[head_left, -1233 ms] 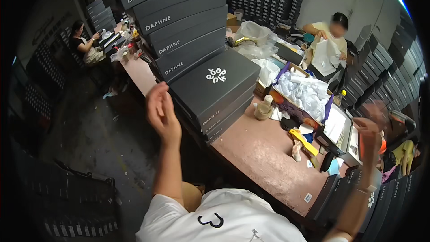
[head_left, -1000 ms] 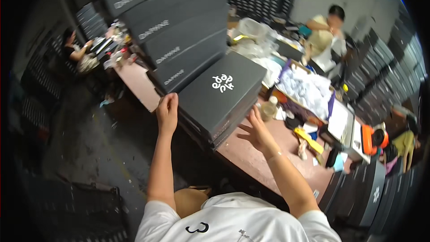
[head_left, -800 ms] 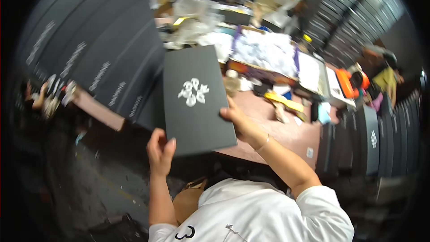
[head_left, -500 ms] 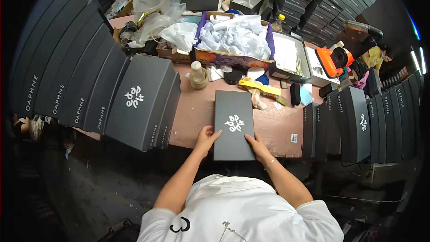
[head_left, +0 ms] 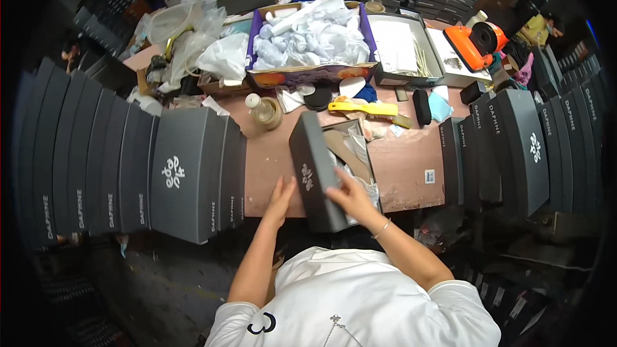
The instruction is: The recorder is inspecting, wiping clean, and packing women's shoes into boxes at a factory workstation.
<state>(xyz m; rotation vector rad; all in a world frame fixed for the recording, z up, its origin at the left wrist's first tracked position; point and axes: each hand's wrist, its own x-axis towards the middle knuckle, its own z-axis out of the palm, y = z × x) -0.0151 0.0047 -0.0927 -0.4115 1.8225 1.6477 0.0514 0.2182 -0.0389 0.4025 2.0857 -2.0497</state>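
Note:
A dark grey shoe box lid (head_left: 310, 183) with a pale printed mark stands tilted on its long side, over the left part of the shoe box (head_left: 379, 200). Inside the box lie a beige shoe (head_left: 349, 153) and white tissue paper (head_left: 373, 187). My right hand (head_left: 355, 198) grips the lid by its right edge, thumb and fingers over that rim. To the left of the lid, my left hand (head_left: 277, 202) is open with fingers stretched up, its fingertips close to the lid's outer side; whether they touch it I cannot tell.
Upright shoe boxes line the left (head_left: 183, 177) and right (head_left: 514, 154). Behind are a bottle (head_left: 264, 112), a yellow-handled brush (head_left: 363, 108), a black brush (head_left: 422, 108), a purple carton (head_left: 313, 76) of crumpled tissue and an orange device (head_left: 472, 48). Another person's hands show at the far side.
The lid has been lifted off the box and tipped to the left, baring the shoe and tissue. My left hand has let go and moved slightly left; my right hand has moved left with the lid.

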